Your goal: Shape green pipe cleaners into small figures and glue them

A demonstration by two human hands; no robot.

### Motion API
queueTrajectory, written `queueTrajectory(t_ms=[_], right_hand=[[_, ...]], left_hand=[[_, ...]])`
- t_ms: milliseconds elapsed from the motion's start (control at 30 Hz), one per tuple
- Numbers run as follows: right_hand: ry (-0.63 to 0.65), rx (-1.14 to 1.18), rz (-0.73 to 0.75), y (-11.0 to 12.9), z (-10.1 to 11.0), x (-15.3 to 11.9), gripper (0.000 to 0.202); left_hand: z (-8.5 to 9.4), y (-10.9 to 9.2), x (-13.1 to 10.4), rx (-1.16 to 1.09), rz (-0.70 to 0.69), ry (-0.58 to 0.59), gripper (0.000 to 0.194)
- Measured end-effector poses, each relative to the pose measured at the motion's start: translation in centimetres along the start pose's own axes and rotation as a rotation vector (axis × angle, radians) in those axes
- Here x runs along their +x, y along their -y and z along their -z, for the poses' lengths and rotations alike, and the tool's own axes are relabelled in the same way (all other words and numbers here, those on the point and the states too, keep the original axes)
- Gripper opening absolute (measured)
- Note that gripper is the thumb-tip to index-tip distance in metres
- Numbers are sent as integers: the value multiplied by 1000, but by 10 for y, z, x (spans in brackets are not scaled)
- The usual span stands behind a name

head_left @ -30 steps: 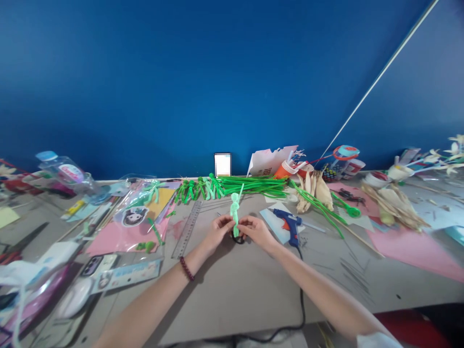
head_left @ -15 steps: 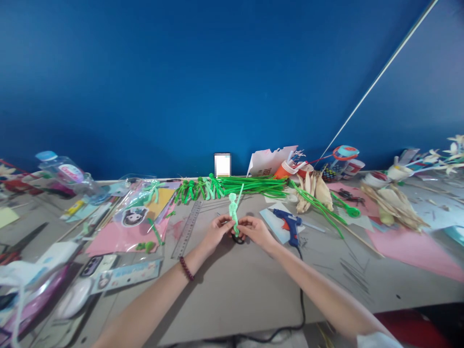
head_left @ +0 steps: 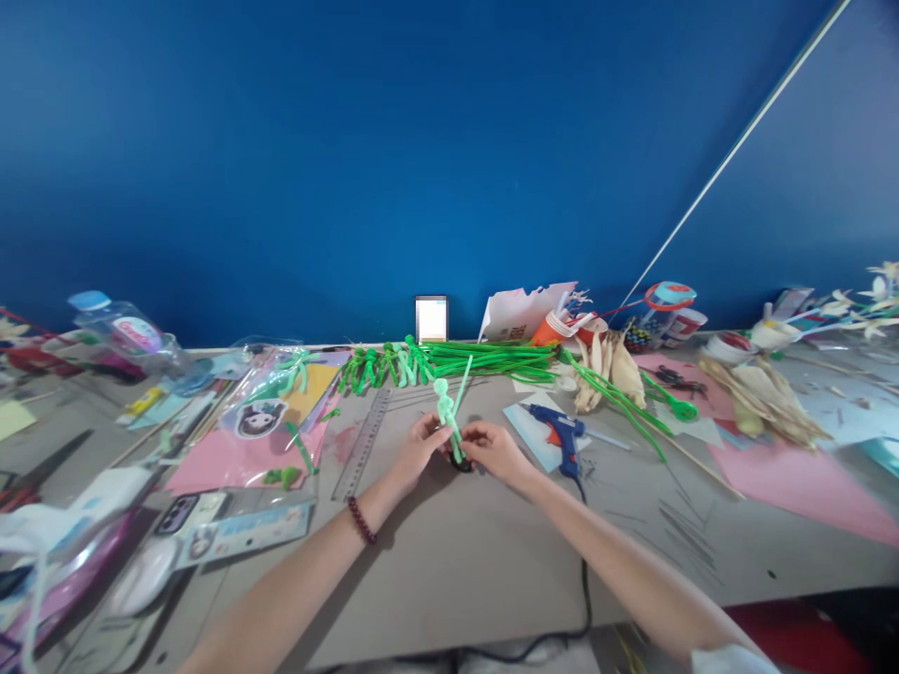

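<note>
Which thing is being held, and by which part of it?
A light green fuzzy figure, held near its lower end by the fingers of the left hand and right hand.

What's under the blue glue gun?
A pale blue sheet shows beneath the blue glue gun. Whatever lies directly under the gun's body is covered, so I can't tell.

Two hands [head_left: 425, 447] [head_left: 497, 451], one ruler [head_left: 362, 445], one glue gun [head_left: 567, 432]

figure [head_left: 446, 408]: pale green | glue gun [head_left: 570, 429]: blue, orange | wall [head_left: 337, 178]: blue
</note>
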State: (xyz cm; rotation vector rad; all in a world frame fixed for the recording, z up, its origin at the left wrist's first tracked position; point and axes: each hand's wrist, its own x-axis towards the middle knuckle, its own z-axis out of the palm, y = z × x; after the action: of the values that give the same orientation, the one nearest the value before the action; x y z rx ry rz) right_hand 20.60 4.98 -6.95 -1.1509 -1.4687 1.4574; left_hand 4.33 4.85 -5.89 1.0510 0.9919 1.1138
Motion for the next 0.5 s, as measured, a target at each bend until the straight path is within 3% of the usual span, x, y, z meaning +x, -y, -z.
queueTrajectory(t_ms=[267, 500], right_hand=[[-11, -113, 111, 6, -2, -6, 14], [10, -73, 111, 13, -4, -8, 11]], left_hand=[[-2, -2, 0, -7, 7, -14, 36], [-2, -5, -1, 19, 5, -17, 36]])
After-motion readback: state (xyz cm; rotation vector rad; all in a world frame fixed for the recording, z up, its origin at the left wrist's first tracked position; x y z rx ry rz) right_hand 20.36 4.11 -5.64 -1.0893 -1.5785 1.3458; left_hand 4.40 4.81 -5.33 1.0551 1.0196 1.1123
